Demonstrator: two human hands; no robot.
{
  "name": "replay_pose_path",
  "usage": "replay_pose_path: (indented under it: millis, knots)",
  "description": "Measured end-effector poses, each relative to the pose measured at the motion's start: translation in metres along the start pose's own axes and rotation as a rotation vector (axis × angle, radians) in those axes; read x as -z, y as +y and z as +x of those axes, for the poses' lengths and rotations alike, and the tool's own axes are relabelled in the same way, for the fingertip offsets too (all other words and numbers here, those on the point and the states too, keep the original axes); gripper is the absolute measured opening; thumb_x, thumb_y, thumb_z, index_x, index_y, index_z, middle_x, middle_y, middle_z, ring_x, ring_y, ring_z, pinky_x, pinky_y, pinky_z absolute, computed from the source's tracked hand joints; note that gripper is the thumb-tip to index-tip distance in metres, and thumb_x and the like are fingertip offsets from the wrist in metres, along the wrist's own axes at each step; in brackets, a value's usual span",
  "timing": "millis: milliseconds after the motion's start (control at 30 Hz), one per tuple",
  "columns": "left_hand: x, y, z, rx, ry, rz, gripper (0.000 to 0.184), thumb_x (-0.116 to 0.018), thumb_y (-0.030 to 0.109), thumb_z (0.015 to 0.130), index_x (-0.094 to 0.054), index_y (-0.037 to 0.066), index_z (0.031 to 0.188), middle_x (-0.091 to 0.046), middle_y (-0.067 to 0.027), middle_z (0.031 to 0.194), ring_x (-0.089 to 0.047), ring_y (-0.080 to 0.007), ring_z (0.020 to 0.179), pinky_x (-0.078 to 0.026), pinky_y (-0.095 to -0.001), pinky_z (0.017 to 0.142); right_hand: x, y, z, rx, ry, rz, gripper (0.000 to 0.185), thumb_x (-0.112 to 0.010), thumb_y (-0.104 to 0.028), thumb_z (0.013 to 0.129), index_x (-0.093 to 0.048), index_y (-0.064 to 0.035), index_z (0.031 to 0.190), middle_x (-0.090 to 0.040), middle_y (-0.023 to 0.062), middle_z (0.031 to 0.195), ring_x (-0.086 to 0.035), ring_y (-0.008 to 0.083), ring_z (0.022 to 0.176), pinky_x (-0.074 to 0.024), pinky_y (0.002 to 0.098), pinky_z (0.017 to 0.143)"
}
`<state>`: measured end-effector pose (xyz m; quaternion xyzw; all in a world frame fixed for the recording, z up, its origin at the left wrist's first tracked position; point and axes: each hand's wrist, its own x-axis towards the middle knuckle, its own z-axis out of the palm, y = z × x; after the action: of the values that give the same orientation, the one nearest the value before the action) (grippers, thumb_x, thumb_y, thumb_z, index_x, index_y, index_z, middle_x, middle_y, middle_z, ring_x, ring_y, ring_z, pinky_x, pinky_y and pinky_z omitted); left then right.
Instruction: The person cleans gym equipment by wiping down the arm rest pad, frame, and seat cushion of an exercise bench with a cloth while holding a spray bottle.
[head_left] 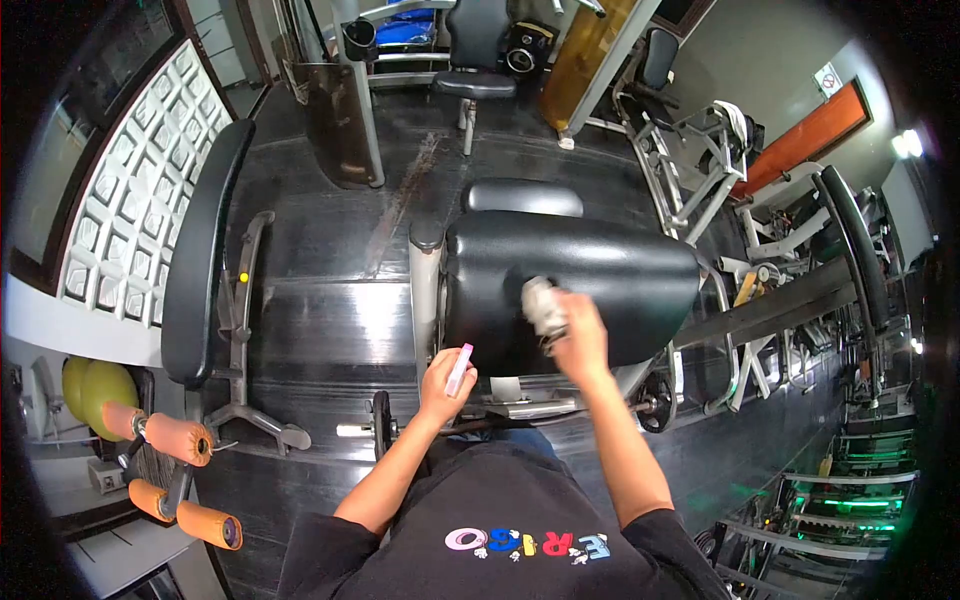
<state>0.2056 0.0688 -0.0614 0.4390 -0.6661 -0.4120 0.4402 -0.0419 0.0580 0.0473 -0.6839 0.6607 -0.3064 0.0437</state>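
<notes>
From afar I have the right hand [582, 338] clutching a whitish cloth [543, 305] over the middle of the black pad [570, 248], the left hand [441, 386] pinching a slim pink-and-white item [460, 370] by its near left corner, so I judge this wiping, with flat, even strokes called for next.

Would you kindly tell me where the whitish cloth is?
The whitish cloth is in the right hand, over the black bench pad, right of the head view's middle.

Holding a crumpled pale cloth [543, 307] in the right hand [582, 345] over the black pad [640, 270]; gripping a small pink-and-white object [460, 372] in the left hand [438, 390] beside the pad's near left corner; facing a far black seat [474, 84], with a long bench [192, 270] at left
</notes>
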Motion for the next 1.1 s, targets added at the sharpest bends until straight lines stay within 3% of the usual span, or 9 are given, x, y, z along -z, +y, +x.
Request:
replay_pose_path:
  millis: [200,400,533,600,733,800,900,1000,1100]
  knots:
    - [0.014,-0.005,-0.017,0.058,-0.011,0.059,0.015,-0.070,0.013,0.084,-0.064,0.001,0.092,-0.065,-0.0146,0.097,-0.064,-0.0336,0.095,-0.050,-0.0395,0.086,0.025,0.026,0.039,-0.172,0.257,-0.306,0.062,-0.061,0.011,0.070,-0.057,-0.0112,0.128,-0.056,0.0135,0.119,-0.055,0.0377,0.109,-0.0490,0.0455,0.093]
    - [0.015,-0.009,-0.026,0.105,-0.016,0.031,0.015,-0.070,0.013,0.084,-0.063,0.002,0.092,-0.064,-0.0137,0.094,-0.064,-0.0307,0.092,-0.050,-0.0380,0.084,-0.062,-0.030,-0.052,0.024,-0.236,-0.164,0.064,-0.068,0.004,0.066,-0.059,-0.0159,0.126,-0.055,0.0088,0.117,-0.056,0.0335,0.102,-0.0556,0.0425,0.084]
    - [0.019,-0.005,-0.028,0.141,0.012,-0.012,0.015,-0.070,0.011,0.084,-0.064,0.001,0.094,-0.066,-0.0146,0.097,-0.065,-0.0329,0.092,-0.051,-0.0391,0.083,-0.064,-0.010,-0.096,0.085,-0.362,-0.094,0.062,-0.069,0.003,0.066,-0.060,-0.0156,0.124,-0.057,0.0084,0.115,-0.058,0.0344,0.103,-0.0558,0.0444,0.083]
    - [0.023,-0.004,-0.031,0.188,-0.001,-0.023,0.015,-0.070,0.011,0.084,-0.064,0.002,0.094,-0.066,-0.0144,0.096,-0.066,-0.0323,0.091,-0.051,-0.0385,0.083,-0.050,0.015,-0.088,-0.021,-0.075,0.091,0.061,-0.065,0.007,0.068,-0.060,-0.0142,0.125,-0.058,0.0113,0.116,-0.058,0.0377,0.107,-0.0533,0.0456,0.089]
    - [0.025,-0.002,-0.036,0.184,-0.010,-0.006,0.014,-0.071,0.012,0.084,-0.065,0.002,0.093,-0.065,-0.0141,0.097,-0.065,-0.0322,0.089,-0.051,-0.0383,0.082,0.018,0.019,-0.002,-0.083,0.290,-0.143,0.057,-0.062,0.009,0.073,-0.058,-0.0109,0.126,-0.058,0.0146,0.117,-0.058,0.0383,0.111,-0.0508,0.0433,0.092]
    - [0.023,-0.003,-0.039,0.133,0.018,0.004,0.015,-0.071,0.013,0.084,-0.065,0.002,0.093,-0.065,-0.0146,0.099,-0.065,-0.0324,0.091,-0.051,-0.0382,0.082,0.028,0.004,0.027,-0.147,0.310,-0.128,0.057,-0.064,0.008,0.074,-0.058,-0.0118,0.127,-0.058,0.0142,0.116,-0.058,0.0375,0.110,-0.0504,0.0440,0.092]
    - [0.022,-0.003,-0.041,0.138,0.000,0.014,0.015,-0.071,0.012,0.084,-0.064,0.002,0.093,-0.064,-0.0149,0.100,-0.064,-0.0320,0.092,-0.050,-0.0382,0.082,-0.006,-0.010,0.022,-0.144,0.165,-0.099,0.057,-0.066,0.005,0.072,-0.063,-0.0146,0.125,-0.058,0.0127,0.113,-0.058,0.0363,0.106,-0.0511,0.0453,0.088]
    - [0.023,-0.003,-0.044,0.184,-0.009,-0.013,0.015,-0.071,0.012,0.084,-0.064,0.002,0.092,-0.064,-0.0145,0.099,-0.064,-0.0311,0.091,-0.050,-0.0386,0.082,-0.062,-0.009,-0.052,0.010,-0.020,-0.136,0.071,-0.070,0.008,0.058,-0.065,-0.0232,0.121,-0.056,0.0094,0.115,-0.055,0.0340,0.104,-0.0533,0.0440,0.086]
    - [0.028,-0.009,-0.048,0.185,-0.031,-0.009,0.015,-0.071,0.013,0.084,-0.064,0.002,0.092,-0.063,-0.0145,0.098,-0.064,-0.0308,0.091,-0.050,-0.0385,0.082,-0.083,0.006,-0.121,-0.063,-0.277,-0.022,0.071,-0.069,0.008,0.061,-0.062,-0.0228,0.124,-0.057,0.0082,0.116,-0.056,0.0327,0.109,-0.0533,0.0443,0.088]
